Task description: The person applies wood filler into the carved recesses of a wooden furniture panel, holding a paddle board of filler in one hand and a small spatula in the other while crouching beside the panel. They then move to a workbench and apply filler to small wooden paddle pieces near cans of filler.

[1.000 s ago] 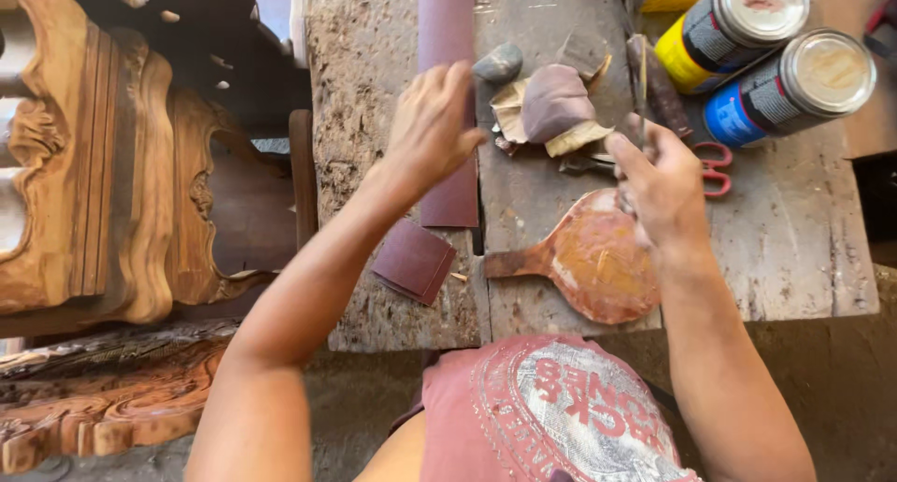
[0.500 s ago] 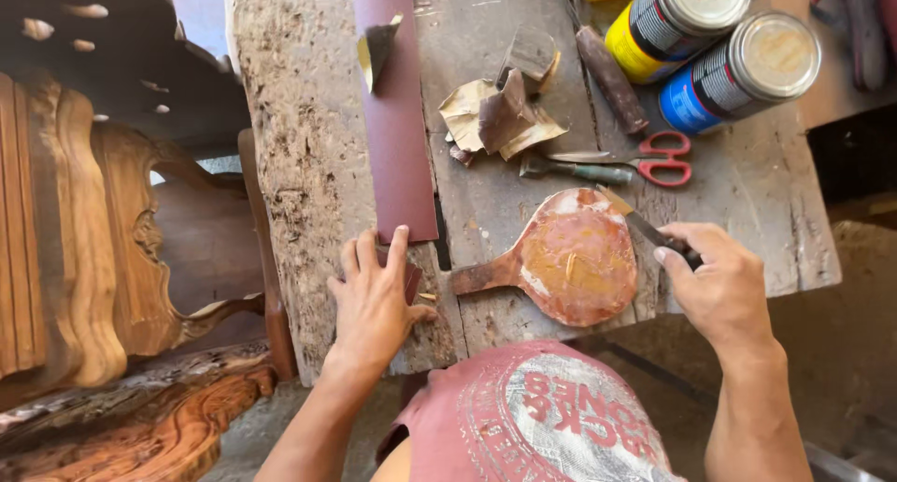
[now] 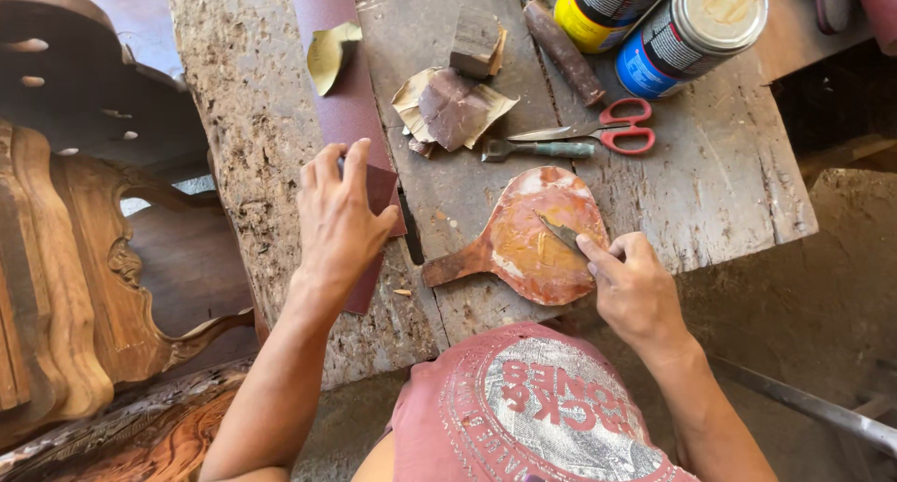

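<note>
The left hand (image 3: 338,222) presses flat on a sandpaper strip (image 3: 348,99), while the right hand (image 3: 633,290) pinches a putty knife (image 3: 563,233) on the paddle-shaped board (image 3: 533,239).

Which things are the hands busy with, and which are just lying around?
In use:
- left hand on a dark red sandpaper piece
- right hand pressing a small blade onto the paddle-shaped board

Lying about:
- red-handled scissors
- two cans
- crumpled sandpaper scraps
- sanding block
- carved wooden chair
</note>
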